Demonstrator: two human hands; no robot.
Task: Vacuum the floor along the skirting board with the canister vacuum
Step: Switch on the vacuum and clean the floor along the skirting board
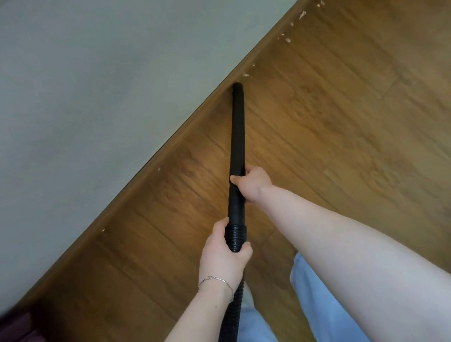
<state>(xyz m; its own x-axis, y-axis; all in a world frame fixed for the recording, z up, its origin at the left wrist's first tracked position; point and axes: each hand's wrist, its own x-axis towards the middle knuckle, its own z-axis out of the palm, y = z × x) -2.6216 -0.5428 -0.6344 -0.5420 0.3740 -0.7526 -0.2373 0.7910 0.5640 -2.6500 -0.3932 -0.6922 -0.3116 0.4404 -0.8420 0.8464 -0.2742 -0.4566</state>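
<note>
Holding black wand [237, 129] in right grip [253, 184], ribbed hose [237, 236] in left grip [224, 254]; keep tip [237, 86] tight to skirting board [125, 200]; glide slowly toward white scraps [301, 14] ahead.

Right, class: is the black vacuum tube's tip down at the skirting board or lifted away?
Down at it: the tip of the tube sits where the floor meets the skirting board. Actual contact cannot be told.

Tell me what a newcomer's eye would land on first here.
The black vacuum tube runs up the middle, its tip at the brown wooden skirting board. The right hand grips it midway and the left hand grips the ribbed black hose cuff below. White scraps of debris lie along the board at upper right, ahead of the tip.
</note>
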